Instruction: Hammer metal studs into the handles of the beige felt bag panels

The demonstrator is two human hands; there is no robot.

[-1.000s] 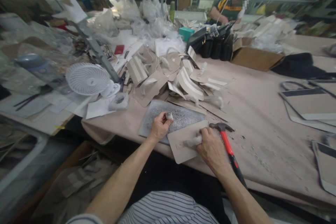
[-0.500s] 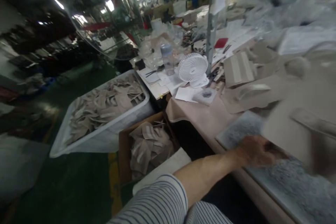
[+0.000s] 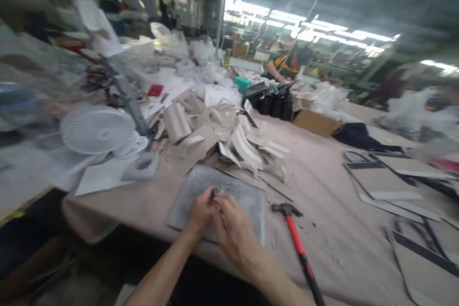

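My left hand (image 3: 201,211) and my right hand (image 3: 237,225) meet above a worn grey board (image 3: 179,208) at the table's front edge. Their fingers close together around a small metallic piece (image 3: 218,191), which is too small and blurred to name. Fingers hide most of it. Right of the board lies a claw hammer (image 3: 296,239) with a red and black handle, its head toward the far side. Just behind the board, a loose heap of beige cut pieces (image 3: 245,146) touches its far side.
A white fan (image 3: 98,131) and white papers (image 3: 103,174) stand at the left near a metal post (image 3: 125,95). Beige panels with dark strips (image 3: 380,179) lie at the right. Dark bags (image 3: 270,100) and a cardboard box (image 3: 315,122) sit farther back, near another person (image 3: 281,67).
The view has swung right, from the bins to the table. The large beige piece near my right hand is no longer held. Both hands have come together over the board.
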